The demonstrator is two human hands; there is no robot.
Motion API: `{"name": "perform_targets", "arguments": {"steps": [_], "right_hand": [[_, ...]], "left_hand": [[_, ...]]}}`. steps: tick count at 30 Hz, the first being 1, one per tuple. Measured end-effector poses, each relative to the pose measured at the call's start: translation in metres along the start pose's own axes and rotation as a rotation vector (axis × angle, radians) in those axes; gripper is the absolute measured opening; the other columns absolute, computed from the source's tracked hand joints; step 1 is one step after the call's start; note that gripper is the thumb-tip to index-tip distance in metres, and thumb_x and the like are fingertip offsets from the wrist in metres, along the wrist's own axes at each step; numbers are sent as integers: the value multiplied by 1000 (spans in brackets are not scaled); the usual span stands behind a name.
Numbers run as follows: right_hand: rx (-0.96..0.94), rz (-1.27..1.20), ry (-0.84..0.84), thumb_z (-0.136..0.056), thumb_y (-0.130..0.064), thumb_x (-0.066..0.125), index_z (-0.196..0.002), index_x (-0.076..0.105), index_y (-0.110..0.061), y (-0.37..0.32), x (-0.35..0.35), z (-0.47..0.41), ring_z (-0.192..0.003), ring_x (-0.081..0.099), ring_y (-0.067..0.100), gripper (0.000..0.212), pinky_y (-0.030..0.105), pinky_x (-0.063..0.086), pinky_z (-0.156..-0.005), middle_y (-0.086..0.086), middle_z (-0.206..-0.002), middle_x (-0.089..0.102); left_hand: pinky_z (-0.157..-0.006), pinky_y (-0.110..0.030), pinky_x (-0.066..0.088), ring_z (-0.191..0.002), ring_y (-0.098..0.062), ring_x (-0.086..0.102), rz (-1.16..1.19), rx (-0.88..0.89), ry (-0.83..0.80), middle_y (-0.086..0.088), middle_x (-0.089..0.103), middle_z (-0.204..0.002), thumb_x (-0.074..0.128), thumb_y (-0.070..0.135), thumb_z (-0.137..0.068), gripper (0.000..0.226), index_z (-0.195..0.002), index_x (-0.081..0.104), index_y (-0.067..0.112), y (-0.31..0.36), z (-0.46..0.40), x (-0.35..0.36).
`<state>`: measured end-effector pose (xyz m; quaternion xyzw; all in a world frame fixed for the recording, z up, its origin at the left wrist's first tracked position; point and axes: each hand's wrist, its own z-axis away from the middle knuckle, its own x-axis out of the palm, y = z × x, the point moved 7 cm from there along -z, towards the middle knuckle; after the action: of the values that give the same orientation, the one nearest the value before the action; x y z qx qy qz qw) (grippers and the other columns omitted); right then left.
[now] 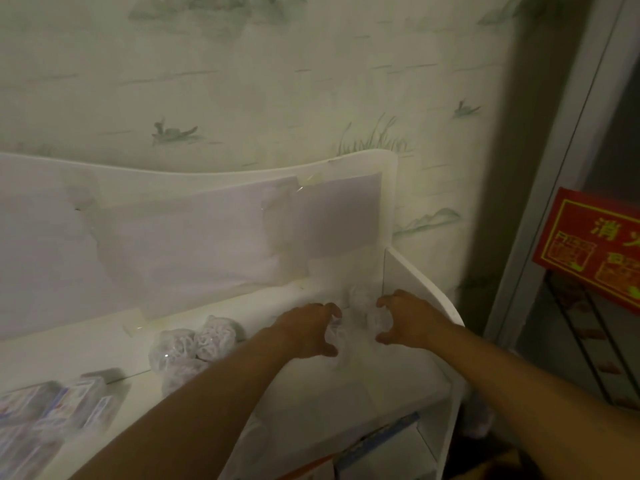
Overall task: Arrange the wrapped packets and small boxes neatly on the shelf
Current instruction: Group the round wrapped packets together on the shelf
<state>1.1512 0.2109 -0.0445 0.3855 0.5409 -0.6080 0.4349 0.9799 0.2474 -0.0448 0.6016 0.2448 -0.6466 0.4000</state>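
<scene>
My left hand (311, 329) and right hand (403, 320), both grips wide, flank a clear-wrapped packet (360, 306) on the shelf (398, 379): seemingly light, crinkly, slippery film, best cupped from both sides.

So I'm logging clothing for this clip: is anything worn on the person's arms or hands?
No. Both forearms are bare as far as the frame shows, with no sleeves, and the left hand and right hand show no gloves, watch or rings, though the picture is dim.

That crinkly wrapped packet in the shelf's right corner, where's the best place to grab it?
Probably by its two bulging sides, coming from the front. The wrapped packet sits against the side panel, so only the front is open. The left hand and right hand already flank it.
</scene>
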Motion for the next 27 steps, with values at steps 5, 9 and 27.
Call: {"name": "perform_targets", "arguments": {"steps": [5,9,27], "right_hand": [[-9,3,0,-79,-47,72,-146,35,-22,1,2,-6,-130,45,23,81,35,40,-107,4,-146,40],[2,-3,-7,-80,-47,71,-146,35,-24,3,3,-9,-129,46,24,79,37,41,-106,5,-146,42],[-24,42,-13,-73,-58,72,-143,38,-26,3,5,-1,-123,51,24,84,39,46,-100,3,-142,46]], "left_hand": [[-105,-40,42,-123,-22,49,4,-18,20,3,50,-138,74,49,-77,71,-137,39,32,0,-4,3],[-104,-38,42,-124,-21,49,9,-14,35,3,51,-137,73,50,-78,72,-138,39,29,5,-6,2],[-100,-41,45,-119,-21,53,12,-19,16,5,52,-135,69,55,-78,69,-135,38,32,5,3,8]]}}
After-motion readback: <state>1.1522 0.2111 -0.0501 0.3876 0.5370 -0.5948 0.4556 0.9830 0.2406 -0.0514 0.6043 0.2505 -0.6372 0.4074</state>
